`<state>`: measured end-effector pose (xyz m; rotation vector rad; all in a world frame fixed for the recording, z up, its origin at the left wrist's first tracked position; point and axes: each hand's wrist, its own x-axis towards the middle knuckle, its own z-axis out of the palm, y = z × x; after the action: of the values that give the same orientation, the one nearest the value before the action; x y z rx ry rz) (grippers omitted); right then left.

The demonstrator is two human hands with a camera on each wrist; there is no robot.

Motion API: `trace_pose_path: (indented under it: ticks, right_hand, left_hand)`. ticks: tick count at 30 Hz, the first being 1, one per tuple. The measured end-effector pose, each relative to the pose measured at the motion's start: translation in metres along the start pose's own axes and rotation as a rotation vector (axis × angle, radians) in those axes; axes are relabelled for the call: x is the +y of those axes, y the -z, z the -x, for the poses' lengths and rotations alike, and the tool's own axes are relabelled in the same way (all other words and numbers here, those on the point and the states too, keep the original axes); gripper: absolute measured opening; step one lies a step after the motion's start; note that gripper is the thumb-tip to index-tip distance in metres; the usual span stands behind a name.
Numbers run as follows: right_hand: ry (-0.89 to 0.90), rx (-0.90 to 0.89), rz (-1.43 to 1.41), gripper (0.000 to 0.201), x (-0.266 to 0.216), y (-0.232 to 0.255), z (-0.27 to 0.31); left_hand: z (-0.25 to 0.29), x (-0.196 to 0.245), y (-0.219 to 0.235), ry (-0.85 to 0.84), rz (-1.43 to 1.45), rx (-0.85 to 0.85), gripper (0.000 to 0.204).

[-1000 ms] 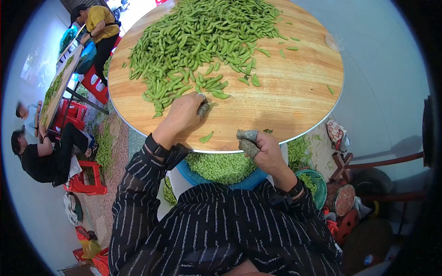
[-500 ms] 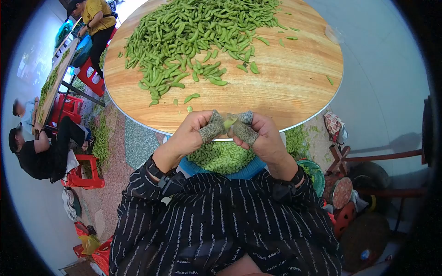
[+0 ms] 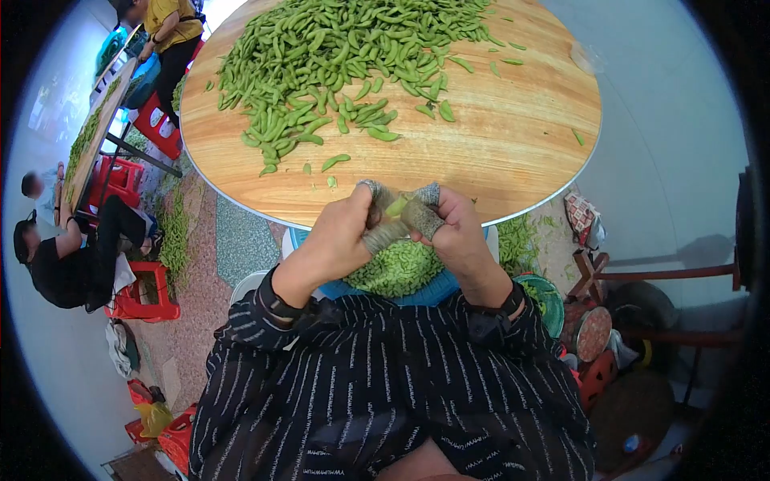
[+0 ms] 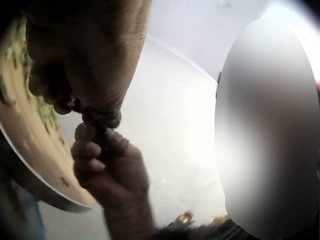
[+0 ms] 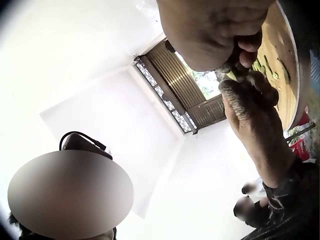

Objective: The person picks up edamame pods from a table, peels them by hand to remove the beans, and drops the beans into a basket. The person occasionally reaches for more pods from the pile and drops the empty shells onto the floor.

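Observation:
Both hands meet over the near edge of the round wooden table [image 3: 513, 152], thumbs and forefingers wrapped in grey covers. Between their fingertips is a green soybean pod [image 3: 396, 207], pinched from the left by my left hand [image 3: 341, 231] and from the right by my right hand [image 3: 465, 232]. Part of the pod is hidden by the fingers. Just below the hands, a blue basin [image 3: 437, 293] holds a heap of shelled green beans [image 3: 395, 269]. A large pile of soybean pods [image 3: 337, 56] covers the far side of the table, with a few loose pods nearer the hands.
A green basket [image 3: 553, 309] stands on the floor to the right, near a wooden frame [image 3: 589, 276] and a patterned bag [image 3: 584, 220]. At left, other people are beside a second table [image 3: 100, 124] and red stools [image 3: 144, 297]. Pods litter the floor.
My left hand has come from beside the pod pile back to the table's near edge, meeting my right hand. A pod is now pinched between them. Over the last half second both stay close together.

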<state>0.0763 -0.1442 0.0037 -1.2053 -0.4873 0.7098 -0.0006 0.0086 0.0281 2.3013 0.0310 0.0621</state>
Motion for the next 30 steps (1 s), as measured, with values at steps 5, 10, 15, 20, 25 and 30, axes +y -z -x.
trace_pose_path:
  ticks: [5, 10, 15, 20, 25, 30]
  right_hand:
    - [0.074, -0.031, 0.066, 0.006, 0.003, -0.001, 0.003]
    - [0.181, -0.064, 0.144, 0.008, -0.001, -0.006, 0.005]
    - [0.417, -0.103, 0.408, 0.009, 0.011, 0.002, 0.000]
    - [0.078, -0.086, 0.135, 0.008, 0.004, 0.003, 0.003]
    - [-0.033, -0.128, 0.025, 0.007, 0.006, -0.001, 0.005]
    - [0.136, -0.121, 0.157, 0.008, 0.010, -0.004, 0.007]
  left_hand:
    - [-0.001, -0.024, -0.020, -0.427, -0.302, 0.233, 0.030]
    - [0.003, -0.021, -0.032, -0.422, 0.163, 0.302, 0.020]
    - [0.011, -0.023, -0.043, -0.123, 0.811, 0.203, 0.018]
    - [0.008, -0.016, -0.034, -0.125, 0.352, 0.221, 0.016]
    - [0.007, -0.022, -0.030, -0.447, -0.252, 0.330, 0.017]
    - [0.010, -0.016, -0.042, -0.149, 0.576, 0.324, 0.011]
